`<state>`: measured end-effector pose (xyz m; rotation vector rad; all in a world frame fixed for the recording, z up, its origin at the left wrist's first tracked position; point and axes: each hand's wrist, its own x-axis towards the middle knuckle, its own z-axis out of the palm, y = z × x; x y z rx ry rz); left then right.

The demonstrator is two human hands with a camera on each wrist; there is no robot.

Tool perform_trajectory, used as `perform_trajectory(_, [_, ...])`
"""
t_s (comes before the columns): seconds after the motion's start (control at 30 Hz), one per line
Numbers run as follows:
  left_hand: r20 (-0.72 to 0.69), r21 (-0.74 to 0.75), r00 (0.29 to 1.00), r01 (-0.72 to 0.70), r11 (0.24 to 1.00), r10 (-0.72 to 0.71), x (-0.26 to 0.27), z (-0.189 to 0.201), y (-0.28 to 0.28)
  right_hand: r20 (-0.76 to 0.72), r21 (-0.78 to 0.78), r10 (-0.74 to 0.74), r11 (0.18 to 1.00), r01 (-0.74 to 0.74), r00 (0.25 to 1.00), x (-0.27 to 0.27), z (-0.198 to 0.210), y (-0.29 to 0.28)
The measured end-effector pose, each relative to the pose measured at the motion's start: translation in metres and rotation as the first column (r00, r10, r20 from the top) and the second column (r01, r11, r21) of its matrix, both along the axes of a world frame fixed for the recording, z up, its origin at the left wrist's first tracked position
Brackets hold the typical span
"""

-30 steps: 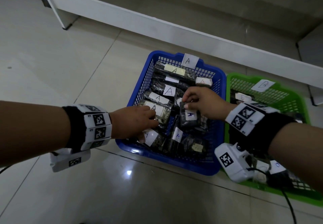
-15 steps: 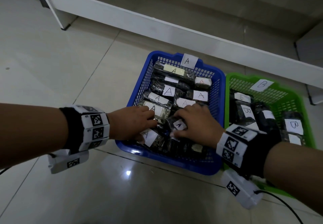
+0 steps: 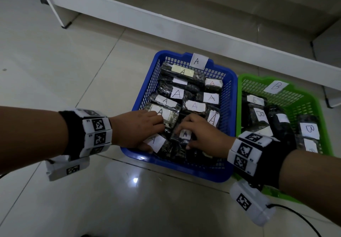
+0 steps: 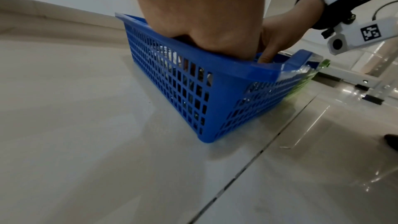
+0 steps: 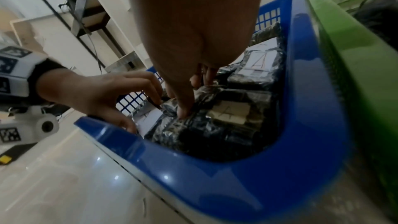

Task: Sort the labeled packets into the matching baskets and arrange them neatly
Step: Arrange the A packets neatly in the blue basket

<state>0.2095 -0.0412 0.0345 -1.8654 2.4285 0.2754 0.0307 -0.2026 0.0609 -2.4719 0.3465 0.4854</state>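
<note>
I am working both hands inside the blue perforated plastic basket, which is sitting on the pale tiled floor and touching the green perforated plastic basket on its right side. My right hand is curling its fingers around a dark foil packet with a white paper label marked A near the basket's near edge, thumb and fingertips pinching it. My left hand is resting, fingers bent, on neighbouring A-labelled packets at the near left corner; I cannot tell whether it is gripping one. B-labelled dark packets are lying in the green basket.
</note>
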Motion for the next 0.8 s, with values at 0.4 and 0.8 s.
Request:
perform_trajectory(0.4, [0.068, 0.077, 0.995, 0.062, 0.995, -0.067, -0.002, -0.001, -0.005, 0.016, -0.076, -0.021, 0.997, 0.022, 1.000, 0.007, -0.018, -0.024])
perform_trajectory(0.8, [-0.084, -0.115, 0.996, -0.033, 0.993, 0.023, -0.014, 0.009, -0.032, -0.080, -0.280, 0.025, 0.959, -0.047, 0.996, -0.021, 0.027, -0.023])
